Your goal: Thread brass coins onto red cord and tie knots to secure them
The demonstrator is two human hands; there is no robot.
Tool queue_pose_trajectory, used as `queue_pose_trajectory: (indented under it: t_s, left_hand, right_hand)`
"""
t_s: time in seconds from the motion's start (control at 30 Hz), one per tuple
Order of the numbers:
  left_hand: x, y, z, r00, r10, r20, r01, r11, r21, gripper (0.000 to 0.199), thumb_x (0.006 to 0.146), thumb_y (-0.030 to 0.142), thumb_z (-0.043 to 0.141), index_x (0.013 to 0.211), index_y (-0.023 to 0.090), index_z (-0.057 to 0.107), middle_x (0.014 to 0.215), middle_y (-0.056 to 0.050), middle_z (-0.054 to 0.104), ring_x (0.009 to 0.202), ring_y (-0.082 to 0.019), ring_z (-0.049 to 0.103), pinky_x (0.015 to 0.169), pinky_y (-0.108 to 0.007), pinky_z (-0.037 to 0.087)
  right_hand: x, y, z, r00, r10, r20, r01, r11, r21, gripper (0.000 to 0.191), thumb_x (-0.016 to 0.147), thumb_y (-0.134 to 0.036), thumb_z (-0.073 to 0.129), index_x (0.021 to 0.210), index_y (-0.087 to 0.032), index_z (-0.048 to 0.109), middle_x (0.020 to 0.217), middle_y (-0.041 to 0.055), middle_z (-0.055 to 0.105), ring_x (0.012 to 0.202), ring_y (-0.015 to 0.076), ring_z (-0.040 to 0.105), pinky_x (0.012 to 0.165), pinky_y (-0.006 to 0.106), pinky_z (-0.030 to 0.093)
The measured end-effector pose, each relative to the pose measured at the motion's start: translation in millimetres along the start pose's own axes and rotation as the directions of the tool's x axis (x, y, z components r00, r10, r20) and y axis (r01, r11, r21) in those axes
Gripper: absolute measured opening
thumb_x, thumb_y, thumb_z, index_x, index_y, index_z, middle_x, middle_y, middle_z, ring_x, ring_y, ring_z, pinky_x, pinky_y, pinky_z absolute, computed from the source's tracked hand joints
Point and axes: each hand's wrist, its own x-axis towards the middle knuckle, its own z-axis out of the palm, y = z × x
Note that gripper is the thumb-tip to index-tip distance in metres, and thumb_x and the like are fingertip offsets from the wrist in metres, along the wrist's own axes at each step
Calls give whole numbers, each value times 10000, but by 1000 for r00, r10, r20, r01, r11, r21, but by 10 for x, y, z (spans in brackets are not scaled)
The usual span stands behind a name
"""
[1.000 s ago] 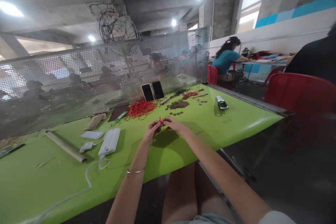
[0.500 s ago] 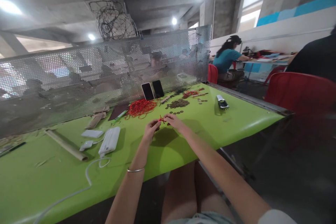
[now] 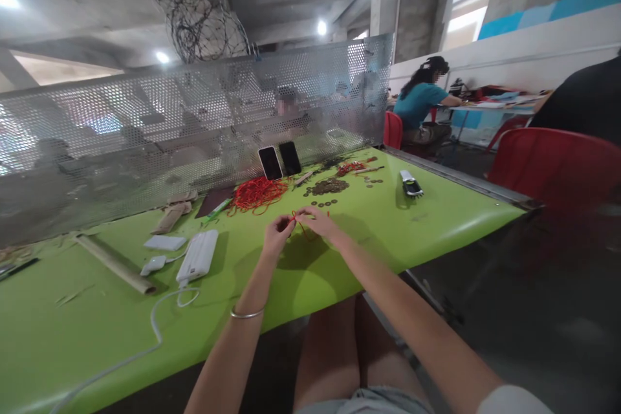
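My left hand [image 3: 278, 233] and my right hand [image 3: 315, 221] meet just above the green table, fingertips almost touching. Both are closed in a pinch on a thin red cord [image 3: 303, 229], whose loose end hangs below the fingers; a bit of red also shows past my right knuckles. The exact shape of the cord between the fingertips is too small to make out. Just beyond my hands lies a short row of round coins [image 3: 324, 203], with a heap of the same dark coins [image 3: 330, 186] behind it. A tangled pile of red cord [image 3: 257, 195] lies to the left.
Two phones [image 3: 270, 163] lean against the perforated metal screen [image 3: 194, 123]. On the left are a white power bank [image 3: 198, 255] with its cable and a cardboard tube [image 3: 115, 264]. A silver-and-black device [image 3: 411, 185] lies right. A person in teal [image 3: 421, 102] sits beyond.
My fingers have shifted on the red cord, and its end now dangles below my right hand. The whole view has tilted slightly, moving things up and left.
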Motion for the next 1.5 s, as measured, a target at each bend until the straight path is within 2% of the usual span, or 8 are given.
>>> queue_pose_trajectory:
  t_s: [0.13, 0.3, 0.5, 0.8, 1.03, 1.2, 1.3, 1.5]
  left_hand:
    - [-12, 43, 51, 999, 1, -50, 1, 1000, 29, 239, 582, 337, 732, 720, 159, 652, 635, -5, 605, 577, -116, 533, 500, -211, 369]
    - [-14, 29, 39, 998, -53, -32, 55, 997, 52, 276, 607, 373, 709, 754, 148, 646, 684, -20, 628, 605, -124, 545, 525, -212, 390]
    - [-60, 89, -25, 979, -182, 98, 180, 983, 28, 326, 613, 403, 722, 776, 141, 618, 611, 8, 609, 509, -98, 532, 487, -200, 397]
    - [238, 191, 105, 916, -301, 265, 337, 936, -101, 338, 718, 442, 636, 874, 152, 561, 631, -5, 654, 529, -126, 612, 497, -210, 478]
    - [498, 21, 255, 792, -406, 456, 525, 834, -170, 273, 768, 386, 538, 809, 118, 563, 673, -78, 678, 418, -147, 610, 262, -157, 307]
    - [525, -33, 267, 694, -377, 613, 621, 745, -245, 266, 817, 353, 481, 822, 105, 578, 712, -97, 685, 468, -152, 638, 288, -151, 377]
    - [503, -43, 263, 667, -328, 669, 625, 735, -262, 216, 821, 315, 503, 837, 110, 572, 709, -95, 685, 502, -170, 653, 352, -189, 461]
    - [466, -41, 276, 645, -308, 699, 643, 714, -278, 164, 825, 252, 496, 856, 120, 589, 717, -75, 677, 519, -152, 647, 422, -202, 491]
  right_hand:
    - [21, 22, 10, 1000, -6, -9, 6, 1000, -9, 133, 793, -267, 566, 850, -153, 603, 925, 61, 616, 902, 163, 566, 835, 302, 429]
    - [24, 23, -9, 998, -5, 70, 5, 1000, 3, 114, 802, -243, 561, 867, -152, 579, 894, 57, 634, 830, 150, 597, 799, 297, 472]
    - [-28, -43, -110, 974, -11, 227, 11, 1000, -1, 183, 768, -240, 610, 926, -156, 566, 886, 68, 647, 787, 162, 618, 722, 296, 508]
    - [295, -3, -469, 971, -18, 239, 32, 998, -54, 139, 772, -257, 590, 862, -151, 590, 822, 48, 641, 746, 152, 611, 722, 298, 498]
    - [441, 156, -648, 952, 81, 296, -74, 997, -33, 134, 793, -265, 574, 878, -161, 578, 833, 45, 630, 752, 140, 595, 726, 302, 484]
    - [397, 284, -649, 951, 165, 263, -195, 976, 93, 148, 789, -299, 594, 847, -165, 571, 791, 25, 614, 729, 130, 580, 717, 284, 456]
    - [337, 308, -645, 946, 198, 256, -249, 950, 187, 144, 775, -295, 616, 820, -168, 566, 754, 5, 590, 690, 115, 553, 670, 257, 437]
    - [248, 253, -640, 945, 212, 249, -288, 901, 325, 156, 771, -285, 627, 752, -160, 536, 674, -21, 549, 597, 84, 494, 586, 223, 389]
